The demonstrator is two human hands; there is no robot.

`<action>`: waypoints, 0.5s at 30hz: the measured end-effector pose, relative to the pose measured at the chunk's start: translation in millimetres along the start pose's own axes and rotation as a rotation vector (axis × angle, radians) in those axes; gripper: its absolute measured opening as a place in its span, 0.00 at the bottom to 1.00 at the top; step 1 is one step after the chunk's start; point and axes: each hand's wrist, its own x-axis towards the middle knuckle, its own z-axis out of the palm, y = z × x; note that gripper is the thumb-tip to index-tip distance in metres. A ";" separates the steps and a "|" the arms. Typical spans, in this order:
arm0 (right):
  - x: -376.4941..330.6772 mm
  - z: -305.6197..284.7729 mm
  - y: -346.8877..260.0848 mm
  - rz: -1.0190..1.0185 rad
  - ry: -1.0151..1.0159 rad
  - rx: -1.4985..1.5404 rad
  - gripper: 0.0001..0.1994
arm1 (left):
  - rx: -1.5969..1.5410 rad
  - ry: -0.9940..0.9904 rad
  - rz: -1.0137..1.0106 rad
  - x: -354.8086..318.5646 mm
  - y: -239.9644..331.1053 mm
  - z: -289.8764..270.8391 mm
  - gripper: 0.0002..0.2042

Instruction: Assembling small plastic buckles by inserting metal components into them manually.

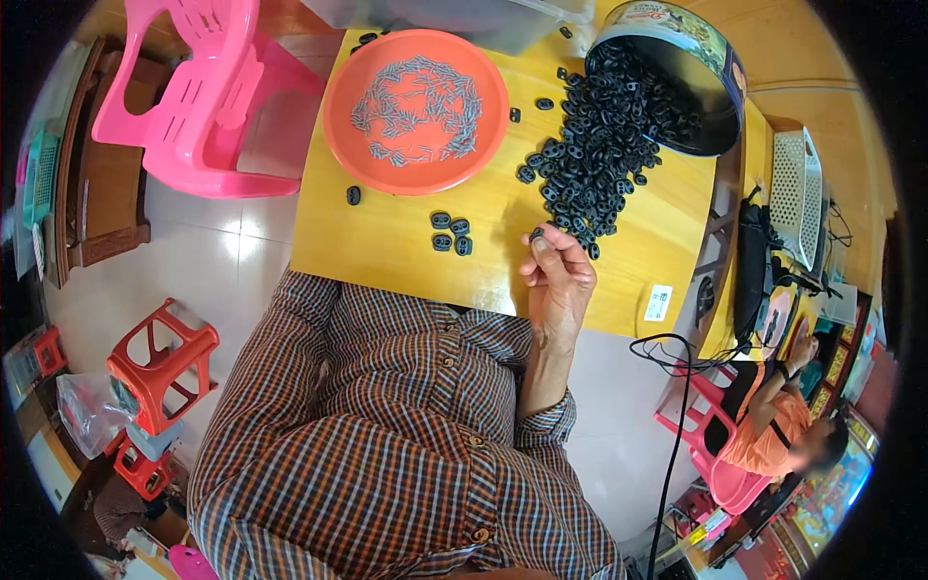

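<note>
My right hand [559,275] is raised over the front of the yellow table [387,256], thumb and fingertips pinched on a small black two-hole cord lock [536,234]. Just beyond it spreads a large heap of similar black cord locks [604,145], spilling from a round tin [710,130] tipped on its side. To the left of the hand, several cord locks [451,234] sit in a small cluster, and a single one [354,195] lies farther left. An orange round tray [338,121] holds many thin grey pieces [464,121] resembling small springs. My left hand is out of sight; its sleeve reaches the table's front edge.
A translucent plastic bin [445,19] stands at the table's far edge. A white label [658,303] is at the right front corner, with a black cable [688,387] hanging beyond it. Pink chair [203,97] and red stool [164,362] stand left; another person [773,435] sits at right.
</note>
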 end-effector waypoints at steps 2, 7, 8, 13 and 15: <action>-0.2 0.1 0.7 0.010 -0.003 0.021 0.07 | 0.010 0.003 0.014 7.9 -2.5 1.9 0.16; -2.5 4.0 -1.5 0.056 0.004 0.026 0.06 | 0.027 0.004 0.036 2.0 -9.9 -2.1 0.16; -2.8 4.4 -2.5 0.064 -0.003 0.016 0.06 | 0.035 0.010 0.038 0.1 -10.3 -2.8 0.16; -3.9 0.5 -2.4 0.050 -0.038 0.031 0.06 | 0.077 0.046 0.053 -8.8 -10.0 -7.7 0.17; -5.1 0.5 -1.7 -0.001 -0.050 0.033 0.06 | 0.097 0.070 0.057 -10.3 -6.9 -3.2 0.17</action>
